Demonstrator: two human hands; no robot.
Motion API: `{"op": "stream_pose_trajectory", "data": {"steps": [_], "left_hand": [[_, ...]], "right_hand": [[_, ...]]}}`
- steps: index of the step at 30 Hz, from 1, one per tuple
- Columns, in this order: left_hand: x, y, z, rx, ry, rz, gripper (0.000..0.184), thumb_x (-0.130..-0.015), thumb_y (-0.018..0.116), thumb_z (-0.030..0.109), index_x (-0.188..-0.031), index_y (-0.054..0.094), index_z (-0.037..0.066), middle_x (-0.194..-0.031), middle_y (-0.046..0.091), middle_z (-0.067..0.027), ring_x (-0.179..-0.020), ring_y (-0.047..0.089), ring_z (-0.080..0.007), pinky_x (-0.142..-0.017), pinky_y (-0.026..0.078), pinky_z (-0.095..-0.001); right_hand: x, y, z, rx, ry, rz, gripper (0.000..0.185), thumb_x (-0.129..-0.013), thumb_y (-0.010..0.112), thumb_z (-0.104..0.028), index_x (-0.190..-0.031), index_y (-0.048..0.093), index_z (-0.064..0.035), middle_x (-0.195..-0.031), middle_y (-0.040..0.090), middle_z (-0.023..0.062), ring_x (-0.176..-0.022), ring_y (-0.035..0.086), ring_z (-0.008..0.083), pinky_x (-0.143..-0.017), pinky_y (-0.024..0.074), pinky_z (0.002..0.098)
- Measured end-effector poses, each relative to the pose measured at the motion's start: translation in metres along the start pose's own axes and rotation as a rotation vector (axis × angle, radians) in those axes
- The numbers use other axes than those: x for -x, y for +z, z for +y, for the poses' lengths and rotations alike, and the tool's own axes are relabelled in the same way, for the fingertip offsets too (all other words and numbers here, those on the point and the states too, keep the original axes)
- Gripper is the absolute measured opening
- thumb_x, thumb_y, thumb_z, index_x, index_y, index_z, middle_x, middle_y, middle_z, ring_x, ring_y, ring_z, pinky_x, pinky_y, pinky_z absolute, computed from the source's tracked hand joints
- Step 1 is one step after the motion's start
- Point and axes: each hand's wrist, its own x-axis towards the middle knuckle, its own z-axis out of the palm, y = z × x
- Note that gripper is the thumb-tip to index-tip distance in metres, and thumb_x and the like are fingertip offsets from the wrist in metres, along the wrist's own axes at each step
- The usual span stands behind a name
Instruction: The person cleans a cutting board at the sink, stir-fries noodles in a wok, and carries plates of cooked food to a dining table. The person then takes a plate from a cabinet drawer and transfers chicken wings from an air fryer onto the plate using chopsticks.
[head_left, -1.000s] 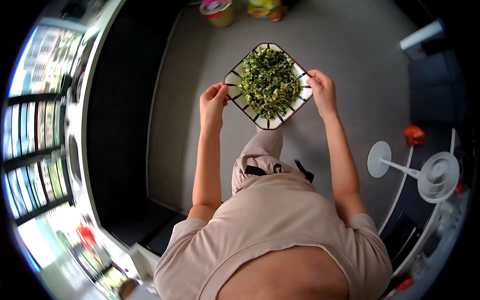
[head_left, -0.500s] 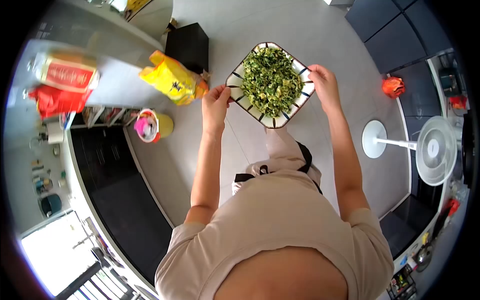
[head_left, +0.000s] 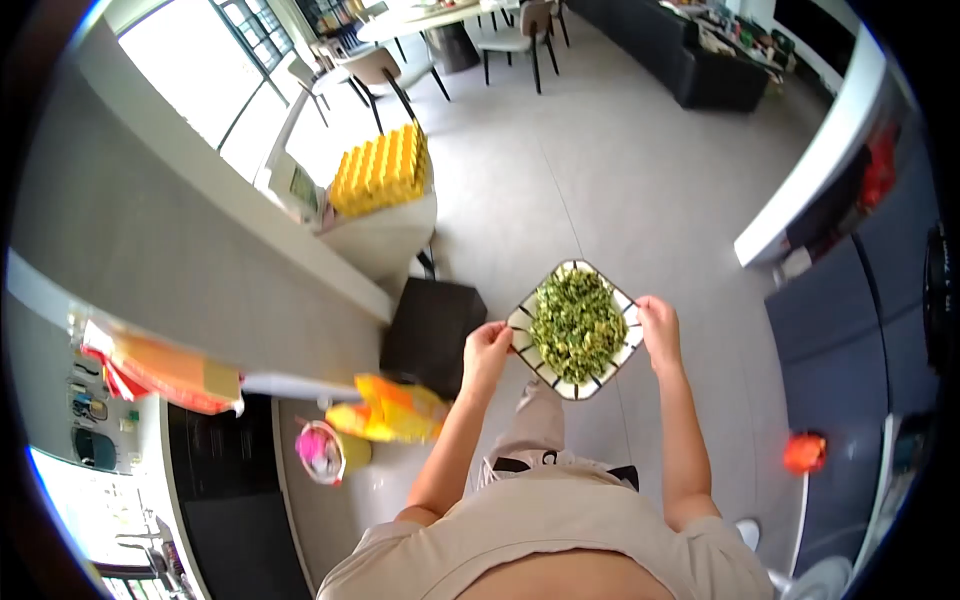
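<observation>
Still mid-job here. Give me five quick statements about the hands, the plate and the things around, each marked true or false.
1. The left hand and right hand grip opposite corners of the plate. True.
2. The chopped green food hangs over the rim. False: the chopped green food lies inside the rim.
3. The black box is nearer the left hand than the right hand. True.
4. The yellow bin stands to the person's right. False: the yellow bin is on the left.
5. The red-orange bundle is on the person's right. True.
</observation>
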Motion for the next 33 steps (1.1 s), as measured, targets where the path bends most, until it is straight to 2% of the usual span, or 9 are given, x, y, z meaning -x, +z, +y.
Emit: {"op": "stream_pose_trajectory", "data": {"steps": [3, 4, 6, 13, 16, 21, 25, 29, 33], "left_hand": [[0.017, -0.014, -0.007, -0.091, -0.052, -0.064, 0.019, -0.087, 0.059, 0.015, -0.096, 0.065, -0.001, -0.077, 0.063, 0.0017, -0.064, 0.054, -0.0046, -0.056, 0.039, -0.0189], [0.026, -0.011, -0.006, -0.146, -0.051, -0.002, 0.020, -0.087, 0.059, 0.016, -0.096, 0.066, -0.001, -0.075, 0.062, 0.0018, -0.062, 0.053, -0.0047, -0.054, 0.036, -0.0191], [-0.043, 0.018, -0.001, -0.097, -0.028, -0.010, 0.020, -0.087, 0.058, 0.016, -0.095, 0.066, 0.000, -0.074, 0.062, 0.0018, -0.062, 0.053, -0.0050, -0.053, 0.035, -0.0193], [-0.021, 0.017, -0.004, -0.110, -0.094, -0.002, 0.020, -0.086, 0.057, 0.016, -0.094, 0.066, 0.001, -0.074, 0.062, 0.0022, -0.063, 0.051, -0.0053, -0.058, 0.036, -0.0212], [-0.005, 0.017, 0.017, -0.155, -0.120, 0.047, 0.021, -0.088, 0.055, 0.010, -0.099, 0.064, -0.006, -0.084, 0.066, -0.0060, -0.071, 0.059, -0.0118, -0.066, 0.048, -0.0258], [0.024, 0.013, 0.033, 0.072, -0.230, 0.039, 0.018, -0.086, 0.062, 0.013, -0.099, 0.062, 0.000, -0.073, 0.056, 0.0031, -0.063, 0.051, -0.0056, -0.060, 0.044, -0.0198], [0.056, 0.007, 0.041, 0.077, -0.222, -0.047, 0.016, -0.086, 0.064, 0.013, -0.099, 0.061, 0.004, -0.083, 0.059, 0.0028, -0.070, 0.052, -0.0049, -0.063, 0.045, -0.0201], [0.072, 0.011, 0.017, 0.076, -0.083, -0.048, 0.017, -0.089, 0.062, 0.015, -0.104, 0.057, 0.009, -0.085, 0.058, 0.0050, -0.076, 0.053, -0.0041, -0.069, 0.045, -0.0213], [0.095, 0.010, -0.007, 0.131, -0.012, -0.108, 0.022, -0.090, 0.059, 0.015, -0.110, 0.054, 0.008, -0.090, 0.060, 0.0021, -0.080, 0.057, -0.0076, -0.071, 0.048, -0.0235]], "right_hand": [[0.019, 0.003, 0.029, -0.063, -0.006, -0.023, 0.010, -0.077, 0.051, -0.007, -0.075, 0.059, -0.0015, -0.063, 0.052, -0.0034, -0.059, 0.045, 0.0044, -0.053, 0.0351, 0.0236], [0.024, -0.003, 0.028, -0.052, -0.019, -0.016, 0.010, -0.077, 0.051, -0.007, -0.076, 0.059, -0.0016, -0.063, 0.052, -0.0036, -0.058, 0.045, 0.0042, -0.052, 0.0347, 0.0236], [-0.042, -0.002, 0.040, -0.103, -0.006, -0.059, 0.011, -0.078, 0.048, -0.004, -0.077, 0.059, -0.0029, -0.066, 0.054, -0.0041, -0.061, 0.045, 0.0035, -0.055, 0.0351, 0.0211], [-0.023, -0.011, 0.045, -0.117, 0.095, -0.150, 0.011, -0.079, 0.050, -0.004, -0.080, 0.060, -0.0012, -0.067, 0.057, -0.0022, -0.058, 0.047, 0.0042, -0.053, 0.0362, 0.0211], [-0.018, -0.011, 0.046, -0.117, 0.091, -0.153, 0.012, -0.078, 0.051, -0.004, -0.082, 0.061, 0.0001, -0.069, 0.061, 0.0006, -0.061, 0.052, 0.0059, -0.056, 0.0398, 0.0213], [-0.008, -0.018, 0.012, -0.081, 0.051, -0.188, 0.014, -0.079, 0.051, -0.006, -0.084, 0.062, 0.0023, -0.070, 0.063, 0.0030, -0.063, 0.055, 0.0077, -0.059, 0.0426, 0.0236], [-0.013, -0.022, 0.015, -0.108, -0.028, -0.247, 0.014, -0.079, 0.050, -0.005, -0.084, 0.061, 0.0016, -0.071, 0.061, 0.0013, -0.064, 0.053, 0.0068, -0.059, 0.0409, 0.0219], [-0.013, -0.028, 0.024, -0.087, -0.120, -0.282, 0.013, -0.079, 0.052, -0.004, -0.086, 0.062, 0.0018, -0.072, 0.062, 0.0015, -0.064, 0.054, 0.0069, -0.059, 0.0426, 0.0227], [0.007, -0.037, 0.040, -0.077, -0.270, -0.256, 0.013, -0.081, 0.054, -0.006, -0.088, 0.062, 0.0016, -0.070, 0.061, 0.0007, -0.064, 0.054, 0.0056, -0.057, 0.0420, 0.0226]]}}
